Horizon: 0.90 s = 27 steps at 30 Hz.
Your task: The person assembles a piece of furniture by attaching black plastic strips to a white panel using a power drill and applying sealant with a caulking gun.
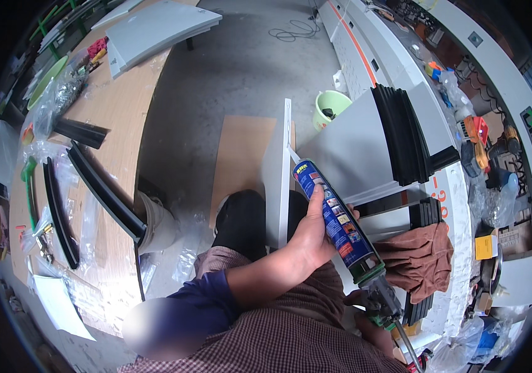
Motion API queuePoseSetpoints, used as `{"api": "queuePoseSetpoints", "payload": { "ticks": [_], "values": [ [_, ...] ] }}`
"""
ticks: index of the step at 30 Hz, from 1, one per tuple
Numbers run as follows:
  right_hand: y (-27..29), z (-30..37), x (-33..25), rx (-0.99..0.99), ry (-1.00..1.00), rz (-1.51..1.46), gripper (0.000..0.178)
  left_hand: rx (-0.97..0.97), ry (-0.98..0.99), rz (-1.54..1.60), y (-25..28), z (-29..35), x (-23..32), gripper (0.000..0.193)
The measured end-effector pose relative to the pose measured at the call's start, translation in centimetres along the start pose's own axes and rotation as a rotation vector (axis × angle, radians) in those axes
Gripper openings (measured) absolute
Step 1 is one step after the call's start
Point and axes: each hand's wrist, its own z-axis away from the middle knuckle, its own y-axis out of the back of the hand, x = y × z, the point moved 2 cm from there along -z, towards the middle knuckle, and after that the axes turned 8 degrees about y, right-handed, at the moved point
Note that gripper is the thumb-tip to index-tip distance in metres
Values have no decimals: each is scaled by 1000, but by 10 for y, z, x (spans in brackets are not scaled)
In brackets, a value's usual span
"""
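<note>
A caulking gun (381,292) loaded with a blue sealant cartridge (338,221) slants across the middle. My left hand (313,235) is closed around the cartridge, thumb along its top. Partly hidden behind the gun's metal body, my right hand (373,328) grips the handle end. The pale nozzle (294,155) meets the narrow edge of an upright white panel (276,186), which stands between my legs. At this angle I cannot tell if sealant is coming out. A brown cloth (418,261) hangs to the right of the cartridge.
On the left, a wooden table (130,81) bears stacked white panels (160,31) and black profile strips (105,193). More black profiles (402,133) lie over a large panel at right. A light green bucket (330,107) stands beyond; the right bench holds a cluttered row of tools.
</note>
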Motion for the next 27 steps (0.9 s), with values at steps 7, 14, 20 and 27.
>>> {"api": "queuePoseSetpoints", "payload": {
  "ticks": [7,14,20,27],
  "values": [
    [-2,4,2,6,-1,7,39,1,-7,-25,3,2,-3,68],
    [4,14,2,22,-10,35,39,11,23,27,4,8,-11,69],
    [10,42,1,50,-84,136,38,-23,93,12,5,28,-28,61],
    [15,60,-10,108,-379,175,41,-52,100,-21,10,38,-43,66]
  ]
}}
